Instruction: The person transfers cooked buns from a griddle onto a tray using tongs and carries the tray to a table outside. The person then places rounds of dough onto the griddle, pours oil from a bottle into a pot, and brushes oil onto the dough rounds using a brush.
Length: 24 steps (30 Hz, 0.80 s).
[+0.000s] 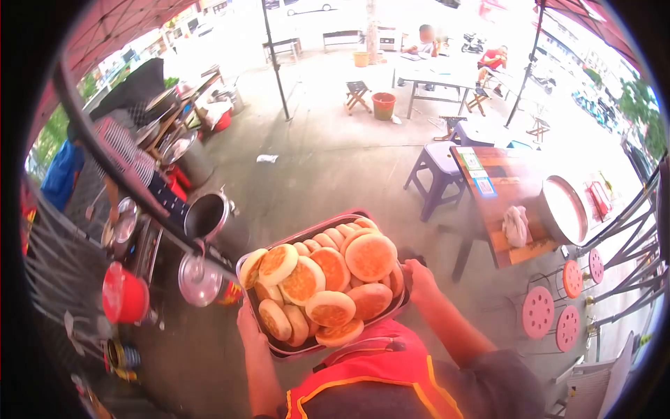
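Observation:
A dark rectangular tray [296,236] is held in front of my body, piled with round browned flatbreads [330,269]. Some lean upright in rows, while others lie loosely on top and overhang the near edge. My left hand [249,322] grips the tray's left side; the fingers are partly hidden under and behind the rim. On the opposite side, my right hand [417,277] is closed round the tray's right end. A red apron [391,346] with yellow trim touches or nearly touches the tray's near edge.
On the right, a wooden table [499,241] bears a large round pan [564,209] and a cloth [516,227]. A purple stool [438,171] and red round stools [538,312] stand nearby. Left are a tall pot [207,215], a red bucket [125,293] and a person in stripes [125,150].

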Motion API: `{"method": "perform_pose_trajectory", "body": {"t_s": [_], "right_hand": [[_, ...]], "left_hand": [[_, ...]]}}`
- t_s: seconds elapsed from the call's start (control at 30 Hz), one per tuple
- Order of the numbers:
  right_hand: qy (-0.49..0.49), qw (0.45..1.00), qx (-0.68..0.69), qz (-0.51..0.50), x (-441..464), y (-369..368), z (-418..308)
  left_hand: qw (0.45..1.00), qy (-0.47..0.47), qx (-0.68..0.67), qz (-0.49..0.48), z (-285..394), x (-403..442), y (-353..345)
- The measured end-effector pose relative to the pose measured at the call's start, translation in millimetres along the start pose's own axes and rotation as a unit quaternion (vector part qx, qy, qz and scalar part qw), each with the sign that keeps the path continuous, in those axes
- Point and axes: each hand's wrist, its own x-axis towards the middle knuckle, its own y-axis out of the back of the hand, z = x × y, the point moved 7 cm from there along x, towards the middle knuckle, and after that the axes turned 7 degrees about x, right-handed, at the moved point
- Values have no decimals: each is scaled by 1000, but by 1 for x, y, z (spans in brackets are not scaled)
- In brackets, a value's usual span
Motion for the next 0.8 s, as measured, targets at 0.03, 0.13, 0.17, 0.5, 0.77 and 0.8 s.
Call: {"method": "perform_pose_trajectory", "body": {"t_s": [0.03,0.13,0.17,0.5,0.77,0.8], "right_hand": [[13,1000,10,-24,36,-19,-15],[62,998,-29,-12,100,-82,-74],[37,998,30,-29,153,-96,-81],[73,997,24,-1,406,-342,-235],[65,996,53,-12,608,-520,-352],[50,996,57,-39,640,-534,-364]], "left_hand": [[999,1,-7,-31,-4,40,-27],[989,48,51,-133,-6,148,-99],[991,47,-42,-116,-5,182,-129],[998,-1,40,-48,66,505,-342],[987,-2,134,-88,131,768,-560],[984,-8,157,-88,137,795,-586]]}}
